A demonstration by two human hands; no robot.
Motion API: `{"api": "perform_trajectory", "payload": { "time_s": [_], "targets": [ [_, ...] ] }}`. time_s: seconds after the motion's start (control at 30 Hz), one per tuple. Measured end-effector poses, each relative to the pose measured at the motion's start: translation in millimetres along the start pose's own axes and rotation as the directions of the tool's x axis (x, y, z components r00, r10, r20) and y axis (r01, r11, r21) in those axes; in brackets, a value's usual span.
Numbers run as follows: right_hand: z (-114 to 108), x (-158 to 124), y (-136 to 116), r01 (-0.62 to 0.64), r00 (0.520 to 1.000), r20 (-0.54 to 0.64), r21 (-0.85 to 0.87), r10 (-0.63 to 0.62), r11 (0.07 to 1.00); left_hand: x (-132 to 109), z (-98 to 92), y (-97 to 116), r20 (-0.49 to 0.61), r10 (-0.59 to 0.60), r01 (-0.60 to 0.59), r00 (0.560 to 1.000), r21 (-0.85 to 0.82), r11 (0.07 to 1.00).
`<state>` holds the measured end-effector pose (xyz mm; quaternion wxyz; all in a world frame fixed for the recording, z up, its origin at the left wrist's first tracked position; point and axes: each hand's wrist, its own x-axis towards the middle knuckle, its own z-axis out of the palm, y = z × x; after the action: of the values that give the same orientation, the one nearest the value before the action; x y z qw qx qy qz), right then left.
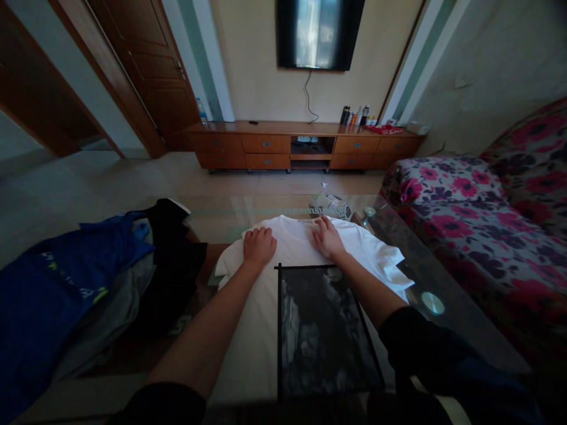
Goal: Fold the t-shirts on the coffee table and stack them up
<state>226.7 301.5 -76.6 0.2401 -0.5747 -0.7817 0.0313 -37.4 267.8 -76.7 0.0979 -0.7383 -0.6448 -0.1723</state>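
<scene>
A white T-shirt (290, 239) lies spread over a glass-topped table, its neckline at the far side. On its upper left part rests my left hand (259, 247), fingers bent and closed on the cloth. My right hand (328, 239) is at the neckline on the right, its fingers gathered on the fabric there. A dark rectangular panel with a black border (325, 330) covers the shirt's lower middle, below my right hand and partly under my right forearm. The shirt's right sleeve (390, 260) lies rumpled on the glass.
Blue clothing (66, 283), with grey and black garments, is heaped at left. A floral sofa (469, 236) stands on the right. Beyond the glass table (460, 319) are a low wooden cabinet (266, 143) with bottles and a wall-mounted television (319, 35).
</scene>
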Motion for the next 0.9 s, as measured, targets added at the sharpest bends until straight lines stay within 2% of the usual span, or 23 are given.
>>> {"api": "perform_trajectory", "payload": {
  "time_s": [0.07, 0.13, 0.23, 0.3, 0.37, 0.43, 0.47, 0.6, 0.73, 0.9],
  "targets": [
    [-17, -14, -1, -0.014, 1.000, -0.007, -0.017, 0.014, 1.000, -6, -14.7, -1, 0.029, 0.050, -0.050, 0.998, -0.002, 0.999],
    [-37, -33, 0, -0.003, 1.000, 0.028, -0.043, 0.004, 0.999, -13, -30.2, -9, 0.025, 0.053, -0.052, 0.998, -0.033, 0.998],
    [-72, -67, 12, -0.009, 0.997, 0.072, -0.126, 0.018, 0.992, -32, -51.4, -37, 0.001, -0.123, 0.123, 0.992, -0.092, 0.988],
    [-95, -91, 27, -0.111, 0.991, 0.048, -0.220, 0.124, 0.969, -52, -62.4, -63, 0.048, -0.292, 0.296, 0.955, -0.113, 0.948],
    [-115, -115, 44, -0.284, 0.953, 0.021, -0.284, 0.302, 0.916, -76, -71.0, -86, 0.132, -0.413, 0.429, 0.901, -0.132, 0.894],
    [-130, -136, 59, -0.436, 0.889, 0.011, -0.286, 0.458, 0.853, -100, -78.3, -102, 0.219, -0.448, 0.487, 0.867, -0.181, 0.854],
    [-134, -145, 64, -0.459, 0.873, 0.036, -0.277, 0.486, 0.844, -111, -81.7, -106, 0.246, -0.473, 0.522, 0.846, -0.202, 0.829],
    [-139, -173, 76, -0.439, 0.859, 0.159, -0.258, 0.486, 0.860, -140, -93.3, -102, 0.295, -0.514, 0.584, 0.805, -0.243, 0.775],
    [-142, -185, 90, -0.619, 0.764, 0.049, -0.225, 0.643, 0.753, -150, -98.0, -86, 0.343, -0.525, 0.619, 0.779, -0.281, 0.734],
    [-153, -189, 119, -0.627, 0.767, 0.072, -0.131, 0.638, 0.768, -149, -99.3, -80, 0.371, -0.554, 0.665, 0.745, -0.355, 0.657]
  ]
}}
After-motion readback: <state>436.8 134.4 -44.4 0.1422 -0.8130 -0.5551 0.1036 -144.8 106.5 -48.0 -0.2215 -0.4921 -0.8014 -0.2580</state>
